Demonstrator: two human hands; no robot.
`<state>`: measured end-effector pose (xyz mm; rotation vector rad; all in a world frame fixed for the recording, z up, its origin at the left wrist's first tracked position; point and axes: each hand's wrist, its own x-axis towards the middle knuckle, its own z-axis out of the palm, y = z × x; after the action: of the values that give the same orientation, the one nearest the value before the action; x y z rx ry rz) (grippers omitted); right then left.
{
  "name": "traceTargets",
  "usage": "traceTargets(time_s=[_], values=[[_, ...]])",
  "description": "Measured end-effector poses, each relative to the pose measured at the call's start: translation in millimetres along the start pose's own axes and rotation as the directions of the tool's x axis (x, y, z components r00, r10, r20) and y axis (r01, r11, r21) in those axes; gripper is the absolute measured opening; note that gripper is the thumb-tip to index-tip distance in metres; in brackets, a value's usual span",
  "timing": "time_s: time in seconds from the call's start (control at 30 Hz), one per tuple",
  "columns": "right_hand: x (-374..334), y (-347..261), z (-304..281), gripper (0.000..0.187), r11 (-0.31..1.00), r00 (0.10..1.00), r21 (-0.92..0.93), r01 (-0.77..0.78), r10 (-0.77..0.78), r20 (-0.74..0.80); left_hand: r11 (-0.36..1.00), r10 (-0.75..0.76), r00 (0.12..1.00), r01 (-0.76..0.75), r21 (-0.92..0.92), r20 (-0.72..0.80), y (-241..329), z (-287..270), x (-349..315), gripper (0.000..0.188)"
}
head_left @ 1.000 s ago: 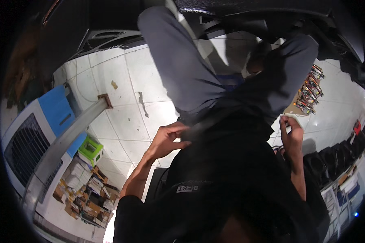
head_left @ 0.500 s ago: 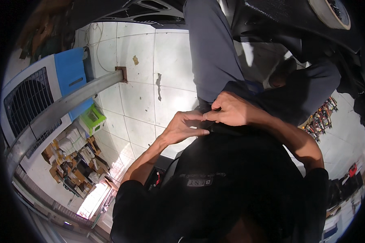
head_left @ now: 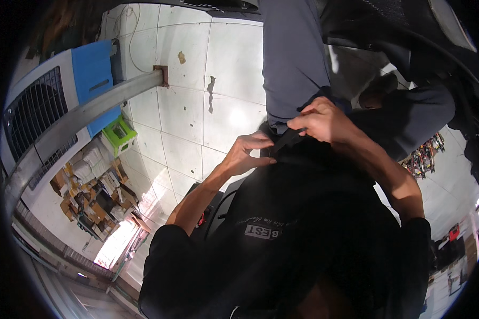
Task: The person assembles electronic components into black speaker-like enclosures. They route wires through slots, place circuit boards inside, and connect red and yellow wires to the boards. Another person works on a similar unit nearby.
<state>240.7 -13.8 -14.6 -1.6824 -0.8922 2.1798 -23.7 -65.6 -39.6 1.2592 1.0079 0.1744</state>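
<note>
Over my lap, a dark, narrow black strip (head_left: 286,140) runs between my hands; its exact kind cannot be made out against the black shirt. My right hand (head_left: 324,121) pinches its far end between thumb and fingers, above the grey trousers (head_left: 290,58). On the near side, my left hand (head_left: 247,154) has thumb and forefinger curved about the strip, one fingertip at each edge. The black shirt (head_left: 314,212) lies just below both hands and hides part of what they touch.
White floor tiles (head_left: 189,106) spread to the left. A metal post (head_left: 112,98) crosses before a blue and white cooler unit (head_left: 90,69). Beside it are a green plastic stool (head_left: 120,135) and piled cartons (head_left: 93,196). Several small parts (head_left: 426,154) lie on the right; black bulky material fills the far right.
My right hand has drawn away from the left, far and to the right, and the black strip now shows between them. The view has shifted slightly.
</note>
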Motion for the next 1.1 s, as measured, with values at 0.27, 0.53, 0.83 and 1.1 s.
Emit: traceTargets(time_s=[0.27,0.53,0.83,1.1], values=[[-4.1,0.1,-16.6,0.032,0.995,0.995,-0.069,0.067,-0.061,0.083,1.000,0.024,0.998,-0.023,0.018,-0.056,-45.6,9.0,-26.7,0.037],[-58.3,44.3,-51.9,0.045,0.853,0.982,-0.489,0.183,-0.186,0.044,0.979,0.019,0.998,-0.030,0.204,0.056,-30.1,-1.6,-16.4,0.034],[-108.4,109.4,-95.4,0.033,0.808,0.909,-0.568,0.157,-0.343,-0.237,0.887,0.357,0.934,-0.331,0.322,-0.024,71.2,-16.7,77.2,0.021],[-80.3,131.0,-120.4,0.020,0.872,0.245,-0.485,0.059,-0.484,-0.840,0.461,0.885,0.392,-0.675,0.576,-0.249,240.3,0.3,170.5,0.021]])
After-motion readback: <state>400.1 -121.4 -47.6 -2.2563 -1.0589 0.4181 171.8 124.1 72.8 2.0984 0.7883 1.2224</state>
